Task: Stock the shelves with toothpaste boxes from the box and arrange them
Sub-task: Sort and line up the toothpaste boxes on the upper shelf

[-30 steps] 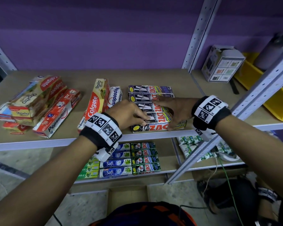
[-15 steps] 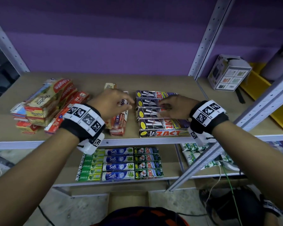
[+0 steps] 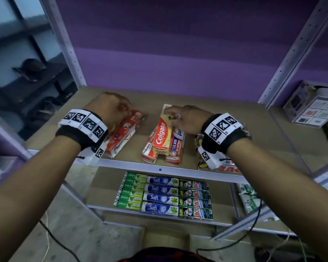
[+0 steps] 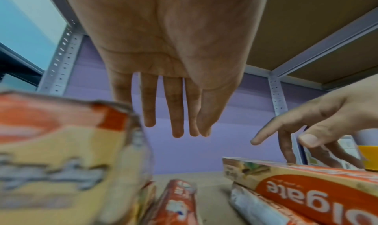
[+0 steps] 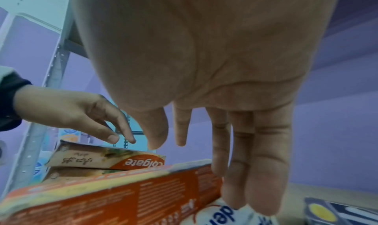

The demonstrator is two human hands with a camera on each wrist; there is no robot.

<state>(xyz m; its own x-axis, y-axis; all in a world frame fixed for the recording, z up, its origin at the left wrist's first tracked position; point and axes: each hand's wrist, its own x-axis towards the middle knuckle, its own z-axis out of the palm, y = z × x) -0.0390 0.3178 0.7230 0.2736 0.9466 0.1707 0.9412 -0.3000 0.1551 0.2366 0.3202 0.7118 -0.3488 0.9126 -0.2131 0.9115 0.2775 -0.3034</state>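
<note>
On the wooden shelf point(image 3: 225, 120) a Colgate box point(image 3: 162, 135) lies on top of red and white Pepsodent boxes point(image 3: 175, 148) in the middle. My right hand point(image 3: 170, 115) rests on this stack with straight fingers point(image 5: 263, 188) against the white Pepsodent box point(image 5: 223, 212) beside the Colgate box point(image 5: 122, 196). My left hand point(image 3: 121, 108) hovers over the left pile of red Pepsodent boxes point(image 3: 123, 133); its fingers point(image 4: 175, 115) hang straight and hold nothing. Black Zact boxes point(image 3: 199, 140) are mostly hidden under my right wrist.
The lower shelf holds neat rows of green Darlie point(image 3: 131, 193), blue Safi point(image 3: 161, 195) and Zact boxes point(image 3: 195, 199). An open cardboard box point(image 3: 167, 239) sits on the floor below. A white carton point(image 3: 311, 104) stands beyond the right upright point(image 3: 284, 59). Cables trail on the floor.
Both hands moved left off the Zact stack. The right hand now rests on the Colgate and Pepsodent stack, and the left hand has gone on to the left pile. The view swung left.
</note>
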